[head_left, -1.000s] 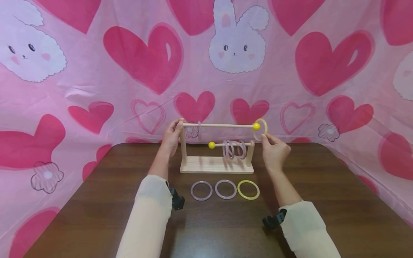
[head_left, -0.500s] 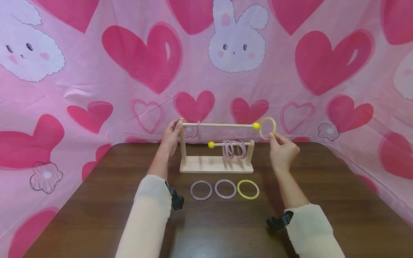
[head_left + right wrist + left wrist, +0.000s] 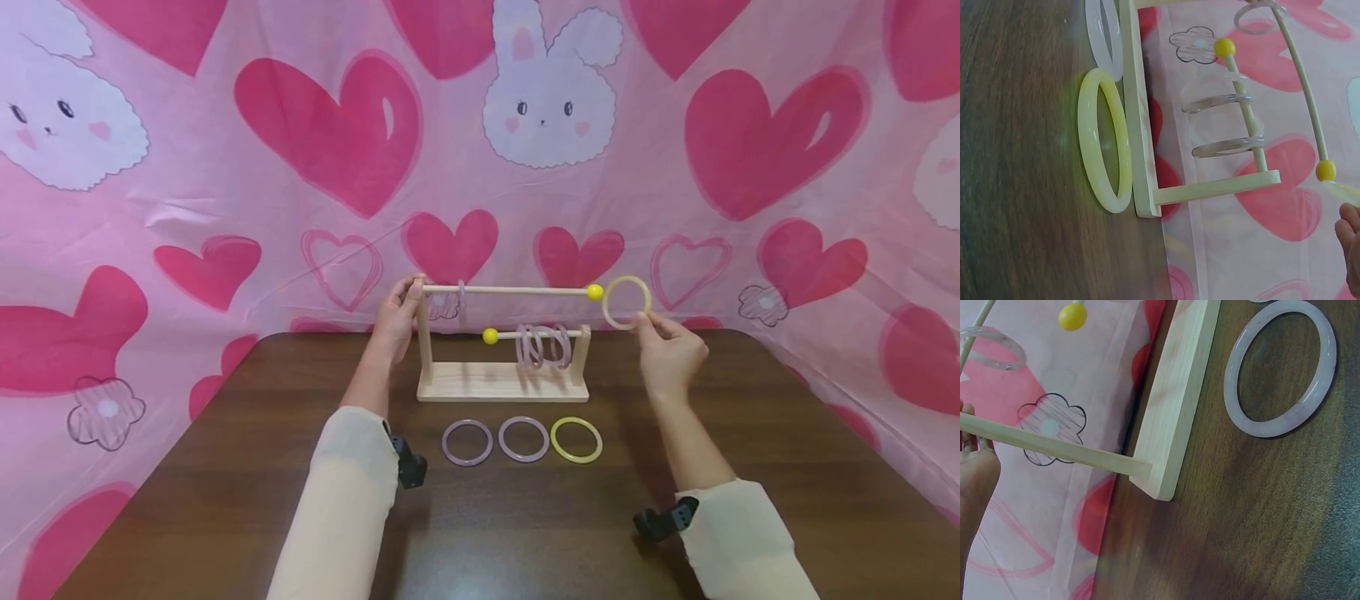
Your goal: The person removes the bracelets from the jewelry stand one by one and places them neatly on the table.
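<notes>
A wooden bangle stand [image 3: 502,392] stands on the table, with a long upper rod and a shorter lower rod, each tipped with a yellow ball. My left hand [image 3: 397,321] holds the top of its left post. Thumb and fingers of my right hand [image 3: 671,354] pinch a yellow bangle [image 3: 627,327] at its lower edge, just right of the upper rod's yellow ball [image 3: 595,292]. One pale purple bangle [image 3: 462,304] hangs near the left end of the upper rod. Several more purple bangles [image 3: 561,346] hang on the lower rod.
In front of the stand, two purple bangles, one at left [image 3: 467,463] and one beside it [image 3: 523,460], lie flat in a row with a yellow bangle [image 3: 576,461]. A pink cloth [image 3: 450,167] with hearts and rabbits hangs behind the brown table [image 3: 510,533].
My right hand has moved right, carrying the yellow bangle from overlapping the upper rod's ball to beside it. The bangle has turned to face me more. My left hand stays on the post.
</notes>
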Action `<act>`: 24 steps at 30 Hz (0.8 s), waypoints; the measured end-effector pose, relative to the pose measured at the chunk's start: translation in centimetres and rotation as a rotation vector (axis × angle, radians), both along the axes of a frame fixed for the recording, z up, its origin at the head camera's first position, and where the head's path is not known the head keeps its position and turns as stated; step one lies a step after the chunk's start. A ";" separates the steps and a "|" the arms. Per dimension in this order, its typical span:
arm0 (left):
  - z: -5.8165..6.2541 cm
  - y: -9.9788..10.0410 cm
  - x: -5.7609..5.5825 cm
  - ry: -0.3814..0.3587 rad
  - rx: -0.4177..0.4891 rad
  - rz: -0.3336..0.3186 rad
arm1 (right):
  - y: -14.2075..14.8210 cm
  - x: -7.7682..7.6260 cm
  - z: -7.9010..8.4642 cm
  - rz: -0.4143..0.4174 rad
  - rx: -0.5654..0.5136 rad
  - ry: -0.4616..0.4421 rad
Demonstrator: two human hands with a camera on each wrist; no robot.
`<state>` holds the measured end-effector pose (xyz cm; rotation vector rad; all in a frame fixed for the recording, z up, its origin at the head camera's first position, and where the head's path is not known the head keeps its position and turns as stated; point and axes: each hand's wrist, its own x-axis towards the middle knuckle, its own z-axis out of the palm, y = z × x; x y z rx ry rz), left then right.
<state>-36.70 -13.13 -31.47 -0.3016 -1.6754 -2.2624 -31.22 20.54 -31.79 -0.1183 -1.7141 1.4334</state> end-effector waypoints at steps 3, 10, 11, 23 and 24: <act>0.0 0.0 -0.1 0.000 -0.003 0.000 | 0.2 0.1 0.1 0.103 -0.115 -0.012; 0.0 0.0 -0.1 0.011 0.004 -0.010 | 1.0 0.1 -0.2 0.211 -0.206 0.012; 0.1 0.0 -0.1 0.014 0.007 -0.013 | 1.6 -0.4 -0.8 0.257 -0.235 0.039; 0.2 0.1 0.1 0.007 -0.001 -0.007 | 5.4 -3.4 -4.0 0.441 -0.337 -0.019; 0.2 0.1 0.1 0.011 -0.006 -0.008 | 5.6 -3.4 -4.1 0.462 -0.344 -0.026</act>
